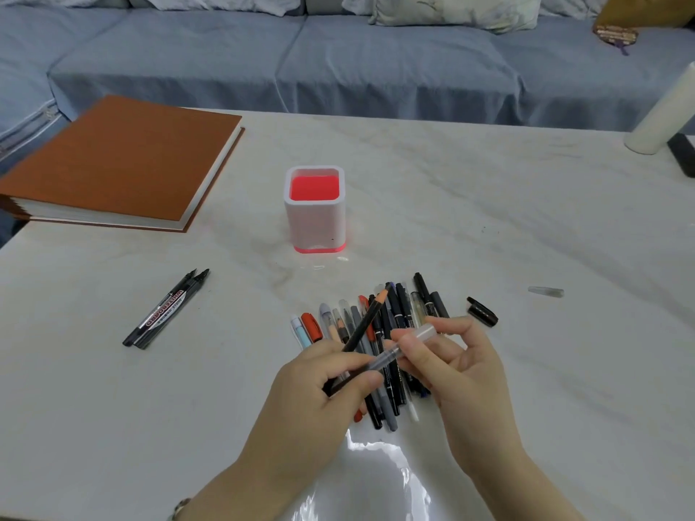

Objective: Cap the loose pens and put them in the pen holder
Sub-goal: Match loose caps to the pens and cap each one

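Note:
A white pen holder [315, 220] with a red inside stands in the middle of the marble table, with nothing in it. In front of it lies a pile of several pens [391, 314]. My left hand [323, 389] grips a black pencil with an orange tip [366, 319] and the barrel of a clear pen [383, 358]. My right hand [462, 366] pinches a clear cap [423, 332] at the far end of that pen. Two black whiteboard markers [165, 310] lie uncapped at the left. A black cap [482, 311] and a clear cap [546, 291] lie at the right.
A thick brown book [120, 159] lies at the table's back left. A white cylinder [662, 110] and a dark object [682, 152] stand at the right edge. A blue sofa [338, 62] runs behind the table.

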Demonstrator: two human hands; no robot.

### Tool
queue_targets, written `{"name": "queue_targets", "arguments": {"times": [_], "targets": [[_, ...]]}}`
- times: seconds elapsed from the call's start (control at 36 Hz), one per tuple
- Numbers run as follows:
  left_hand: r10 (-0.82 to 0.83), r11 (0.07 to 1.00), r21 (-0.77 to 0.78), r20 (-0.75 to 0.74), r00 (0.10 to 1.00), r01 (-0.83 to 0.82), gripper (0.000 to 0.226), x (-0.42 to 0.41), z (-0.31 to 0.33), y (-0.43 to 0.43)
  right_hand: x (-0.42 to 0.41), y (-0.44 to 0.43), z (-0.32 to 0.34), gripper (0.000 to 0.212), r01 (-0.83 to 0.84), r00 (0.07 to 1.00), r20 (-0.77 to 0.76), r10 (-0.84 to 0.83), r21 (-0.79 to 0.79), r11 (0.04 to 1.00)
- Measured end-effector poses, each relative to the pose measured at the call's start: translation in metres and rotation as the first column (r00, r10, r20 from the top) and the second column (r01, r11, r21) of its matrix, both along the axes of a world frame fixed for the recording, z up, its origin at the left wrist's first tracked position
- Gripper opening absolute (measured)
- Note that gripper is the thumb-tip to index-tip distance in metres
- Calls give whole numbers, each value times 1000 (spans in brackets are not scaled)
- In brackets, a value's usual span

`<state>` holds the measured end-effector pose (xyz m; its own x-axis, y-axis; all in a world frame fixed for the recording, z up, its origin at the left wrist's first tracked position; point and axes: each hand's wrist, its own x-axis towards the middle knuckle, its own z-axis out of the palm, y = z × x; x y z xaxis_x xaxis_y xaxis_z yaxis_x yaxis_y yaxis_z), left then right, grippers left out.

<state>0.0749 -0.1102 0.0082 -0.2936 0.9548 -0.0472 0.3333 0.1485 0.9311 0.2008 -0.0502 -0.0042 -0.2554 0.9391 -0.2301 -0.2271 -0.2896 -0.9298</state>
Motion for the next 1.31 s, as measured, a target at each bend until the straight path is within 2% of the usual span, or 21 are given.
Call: {"name": "queue_targets", "arguments": {"times": [0.11,0.22,0.33,0.44,0.53,0.58,0.64,0.72,0.78,0.89,0.97,1.06,1.14,1.19,1.25,1.31], "targets": [[22,999,-46,11,1000,-21,29,3,-1,1,-1,-3,-1,25,3,1000,-11,-3,8,1000],[35,990,-143,219,975,-3,17,3,8,6,-3,-2,4,42,25,996,-89,-24,6,1000],[80,983,-181,335,939,-19,15,1,10,11,-6,-2,7,29,58,990,-130,-56,6,998],[69,991,-125,244,967,-40,16,3,8,16,-14,-6,0,44,42,993,-106,-45,-30,999],[1,995,-101,66,998,6,18,2,-4,18,-12,0,-4,44,40,998,-53,-41,-23,999],[-68,990,-127,-87,994,57,27,-1,-14,18,-6,11,-5,42,45,999,30,-45,22,999],[-100,984,-165,-158,982,73,27,-7,-21,18,0,24,-8,41,27,982,185,-45,100,995],[-67,981,-191,-141,988,39,32,-15,-26,19,10,46,-17,40,-70,864,502,-43,206,976],[-50,981,-194,-107,993,28,37,-20,-28,20,12,55,-21,36,-122,804,593,-41,233,965],[-42,983,-180,-138,990,16,33,-20,-29,23,12,65,-25,30,-248,728,684,39,211,945],[-8,981,-192,-104,995,-12,32,-16,-28,26,19,72,-28,21,-297,672,741,3,266,917],[-16,977,-215,-80,997,-2,32,-10,-28,29,36,81,-29,21,-308,604,796,-37,276,910],[-36,971,-237,-73,997,18,30,-3,-29,33,61,98,-35,26,-342,490,865,-113,310,887],[-42,972,-232,-91,995,20,30,0,-30,36,82,113,-41,33,-360,374,912,-169,311,880],[-41,974,-224,-97,994,18,30,2,-31,40,102,129,-48,40,-362,251,948,-194,278,890],[-37,975,-222,-110,993,12,29,4,-32,43,116,142,-54,44,-345,185,968,-172,228,911]]}}
